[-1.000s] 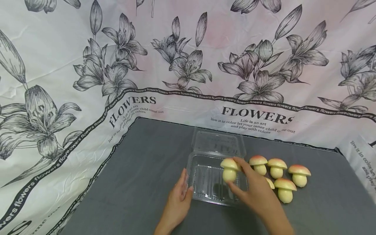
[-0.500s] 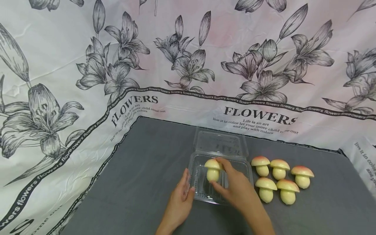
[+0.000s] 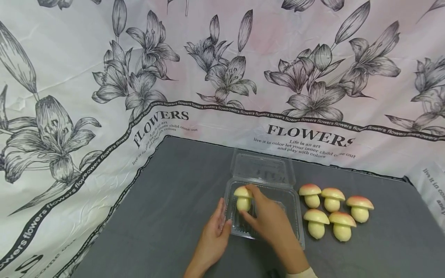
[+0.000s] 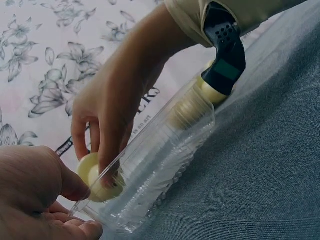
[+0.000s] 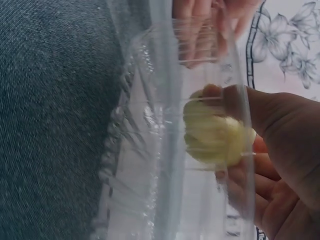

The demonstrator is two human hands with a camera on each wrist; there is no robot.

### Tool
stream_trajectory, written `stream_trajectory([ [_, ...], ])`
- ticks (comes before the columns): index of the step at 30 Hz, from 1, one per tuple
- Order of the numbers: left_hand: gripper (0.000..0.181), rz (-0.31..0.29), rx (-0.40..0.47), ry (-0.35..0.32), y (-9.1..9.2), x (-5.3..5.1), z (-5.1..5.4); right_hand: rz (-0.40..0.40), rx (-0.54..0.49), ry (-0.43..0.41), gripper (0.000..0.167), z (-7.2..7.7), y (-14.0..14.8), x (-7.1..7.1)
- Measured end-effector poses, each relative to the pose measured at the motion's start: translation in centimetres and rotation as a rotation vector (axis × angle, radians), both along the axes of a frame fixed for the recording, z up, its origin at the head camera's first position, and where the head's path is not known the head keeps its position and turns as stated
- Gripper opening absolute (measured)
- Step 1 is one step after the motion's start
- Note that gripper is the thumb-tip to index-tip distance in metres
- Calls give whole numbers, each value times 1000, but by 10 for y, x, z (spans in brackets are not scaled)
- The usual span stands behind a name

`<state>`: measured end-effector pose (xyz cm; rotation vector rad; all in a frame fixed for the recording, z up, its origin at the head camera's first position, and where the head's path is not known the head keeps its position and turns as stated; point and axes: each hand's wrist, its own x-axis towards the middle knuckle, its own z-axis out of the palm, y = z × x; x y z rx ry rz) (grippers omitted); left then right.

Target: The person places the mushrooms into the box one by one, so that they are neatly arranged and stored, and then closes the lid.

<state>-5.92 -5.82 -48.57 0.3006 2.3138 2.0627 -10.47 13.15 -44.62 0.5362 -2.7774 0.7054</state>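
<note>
A clear plastic clamshell box [image 3: 288,200] lies with its lid [image 3: 262,166] folded back. My left hand [image 3: 213,235] grips the box's left side, thumb and fingers at the rim in the left wrist view. Inside the box, toward the left, my right hand [image 3: 269,220] holds a mushroom-shaped piece [image 3: 243,199] with a pale yellow cap and stem, thumb at the stem and fingers at the cap. In the right wrist view the same yellow piece [image 5: 212,135] shows through the clear wall. Whether it touches the box floor I cannot tell.
To the right of the box stand several more mushroom-shaped pieces [image 3: 342,226] with reddish-tinged caps. All of this is on a dark grey tabletop [image 3: 167,200]. A white curtain [image 3: 208,123] printed with flowers rises behind and at the left.
My right hand has carried the mushroom-shaped piece leftward and lower, from the box's right part to its left part. The left hand stays at the box's left side.
</note>
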Motion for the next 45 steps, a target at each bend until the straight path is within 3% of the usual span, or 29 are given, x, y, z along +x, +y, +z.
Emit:
stream_trajectory([
  [7, 68, 1, -4, -3, 0, 0, 2, -17, 39, 72, 79, -9, -6, -5],
  [14, 67, 13, 6, -9, 0, 0, 2, -24, 64, 75, 77, -15, -8, -6],
  [24, 68, -18, 39, -11, -2, 2, 1, -24, 93, 93, 81, -22, -9, -5],
  [45, 68, -37, 44, 5, -3, 1, 1, -20, 114, 122, 81, -23, -13, -4],
])
